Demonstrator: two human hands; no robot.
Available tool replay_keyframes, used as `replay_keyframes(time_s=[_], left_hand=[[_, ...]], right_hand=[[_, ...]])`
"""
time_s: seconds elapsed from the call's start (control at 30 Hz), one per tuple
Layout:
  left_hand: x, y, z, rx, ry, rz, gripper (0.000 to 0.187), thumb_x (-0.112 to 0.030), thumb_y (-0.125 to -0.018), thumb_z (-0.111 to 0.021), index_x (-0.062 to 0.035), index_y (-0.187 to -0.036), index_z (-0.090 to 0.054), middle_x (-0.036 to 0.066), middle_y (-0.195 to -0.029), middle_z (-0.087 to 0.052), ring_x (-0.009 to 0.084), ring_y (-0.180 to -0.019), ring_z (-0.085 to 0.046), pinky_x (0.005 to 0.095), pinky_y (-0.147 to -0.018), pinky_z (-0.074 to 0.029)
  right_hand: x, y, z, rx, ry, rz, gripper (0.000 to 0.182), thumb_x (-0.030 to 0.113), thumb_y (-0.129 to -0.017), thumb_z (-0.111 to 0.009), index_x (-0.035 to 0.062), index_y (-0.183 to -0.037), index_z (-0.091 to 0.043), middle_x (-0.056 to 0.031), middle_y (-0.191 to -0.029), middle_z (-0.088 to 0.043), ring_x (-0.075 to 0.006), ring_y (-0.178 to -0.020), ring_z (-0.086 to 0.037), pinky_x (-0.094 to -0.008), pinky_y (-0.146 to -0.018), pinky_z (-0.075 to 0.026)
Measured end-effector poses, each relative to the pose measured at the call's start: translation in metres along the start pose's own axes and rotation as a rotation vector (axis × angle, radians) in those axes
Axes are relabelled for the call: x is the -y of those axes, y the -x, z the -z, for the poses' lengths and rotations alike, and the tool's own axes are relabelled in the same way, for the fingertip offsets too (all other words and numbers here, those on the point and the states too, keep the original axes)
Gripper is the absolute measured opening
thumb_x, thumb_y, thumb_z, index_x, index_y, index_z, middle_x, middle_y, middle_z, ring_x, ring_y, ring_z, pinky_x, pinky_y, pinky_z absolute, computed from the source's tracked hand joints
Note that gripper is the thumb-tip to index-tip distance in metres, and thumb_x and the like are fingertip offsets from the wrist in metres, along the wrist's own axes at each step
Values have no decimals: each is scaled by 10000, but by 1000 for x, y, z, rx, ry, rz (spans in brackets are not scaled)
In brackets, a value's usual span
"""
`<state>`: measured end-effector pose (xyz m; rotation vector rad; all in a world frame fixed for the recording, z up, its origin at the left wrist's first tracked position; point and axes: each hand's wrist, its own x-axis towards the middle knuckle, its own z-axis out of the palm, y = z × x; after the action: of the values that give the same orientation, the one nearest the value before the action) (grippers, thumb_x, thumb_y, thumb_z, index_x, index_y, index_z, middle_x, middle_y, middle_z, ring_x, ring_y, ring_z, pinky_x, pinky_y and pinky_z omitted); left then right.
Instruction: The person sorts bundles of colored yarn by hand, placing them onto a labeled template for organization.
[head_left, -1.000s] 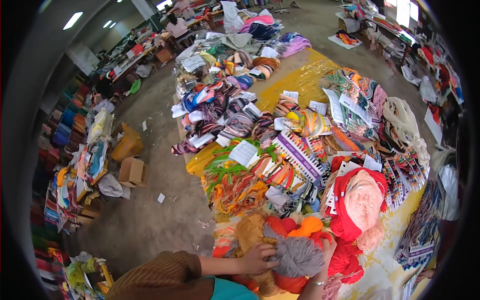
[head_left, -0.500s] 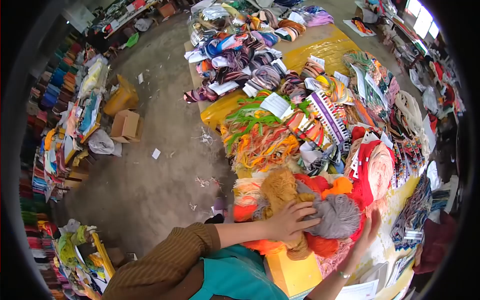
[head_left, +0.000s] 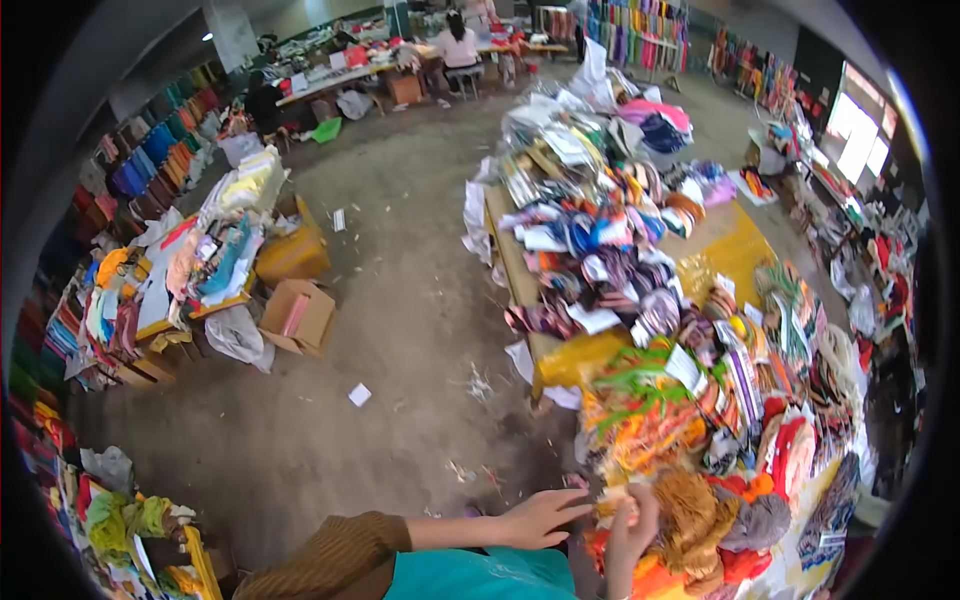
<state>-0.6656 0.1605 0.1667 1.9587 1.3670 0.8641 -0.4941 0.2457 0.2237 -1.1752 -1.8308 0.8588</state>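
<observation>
My left hand is stretched out over the floor beside the table, fingers apart and holding nothing. Just right of it my right hand is raised with its fingers curled in, at the pale cream yarn on the table's near left edge; what lies inside the fingers is hidden. A mustard-brown yarn skein rests right beside this hand. Past it are a grey skein and some red yarn. Orange yarn shows below the right hand.
Farther along the table lie orange-and-green yarn, a white paper label and several multicoloured skeins. An open cardboard box stands on the floor at left. A seated person is at a far table.
The view has tilted up and swung left, bringing the far room in. My left hand has come off the mustard-brown and grey skeins; my right hand has moved left across them to the pale yarn.
</observation>
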Motion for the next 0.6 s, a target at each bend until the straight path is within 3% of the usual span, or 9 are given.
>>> replay_keyframes(time_s=[0.07, 0.23, 0.37, 0.43, 0.47, 0.5, 0.53, 0.57, 0.6], left_hand=[[15, 20, 50, -36, 52, 126, 642, -157, -812, -615, -83, -1414, -404, 211, -1459, -336, 373, -1317, -384, 465, -1071, -351], [94, 36, 133, -310, -32, 122, 542, -179, -843, -614, -74, -1357, -478, 196, -1433, -376, 364, -1296, -417, 446, -1050, -384], [207, 71, 208, -440, 39, 310, 481, -168, -835, -614, -56, -1294, -525, 172, -1426, -399, 340, -1285, -431, 427, -1048, -393], [275, 122, 247, -410, -275, 481, 474, -186, -842, -609, -56, -1291, -527, 182, -1413, -418, 343, -1279, -435, 429, -1055, -385], [312, 163, 261, -441, -229, 551, 456, -208, -860, -586, -66, -1290, -534, 174, -1376, -466, 349, -1282, -426, 436, -1053, -381], [351, 216, 265, -428, -232, 706, 451, -226, -877, -555, -66, -1298, -530, 183, -1316, -526, 364, -1233, -469, 446, -1032, -394], [341, 249, 297, -303, -50, 1144, 397, -230, -895, -525, -54, -1247, -569, 203, -1230, -585, 379, -1162, -521, 453, -1000, -411], [375, 316, 274, -346, -243, 1184, 329, -209, -897, -500, -53, -1159, -623, 200, -1169, -619, 383, -1057, -585, 466, -930, -452], [391, 414, 247, -953, 139, 1502, 285, -240, -846, -604, -42, -1042, -664, 200, -1006, -668, 350, -896, -647, 465, -707, -506]], right_hand=[[41, -10, -53, 122, -214, -76, 216, -21, -801, -590, -12, -1017, -600, -139, -1020, -613, -279, -991, -581, -363, -904, -451], [-8, -23, -169, 277, 80, -30, 205, 101, -801, -638, 39, -994, -663, -140, -940, -662, -282, -874, -640, -355, -790, -500], [-64, -46, -248, 419, 131, -242, 234, 203, -799, -643, 22, -941, -688, -154, -800, -691, -322, -749, -674, -400, -715, -522], [-117, -57, -294, 589, 308, -385, 301, 290, -797, -627, 23, -914, -701, -184, -811, -692, -346, -801, -678, -420, -733, -524], [-144, -62, -316, 663, 293, -393, 309, 310, -792, -627, 28, -892, -700, -171, -779, -689, -315, -767, -681, -394, -704, -522], [-159, -75, -341, 737, 277, -401, 318, 331, -786, -626, 33, -870, -699, -158, -746, -685, -284, -732, -684, -367, -674, -519], [-156, -89, -363, 782, 275, -365, 338, 353, -788, -605, 36, -850, -708, -154, -753, -692, -312, -729, -683, -397, -693, -527], [-150, -106, -386, 792, 274, -370, 338, 353, -788, -605, 36, -850, -708, -154, -753, -692, -312, -729, -683, -397, -693, -527], [-145, -131, -415, 930, 356, -342, 362, 377, -783, -597, 38, -841, -711, -157, -760, -693, -317, -731, -682, -409, -705, -528]])
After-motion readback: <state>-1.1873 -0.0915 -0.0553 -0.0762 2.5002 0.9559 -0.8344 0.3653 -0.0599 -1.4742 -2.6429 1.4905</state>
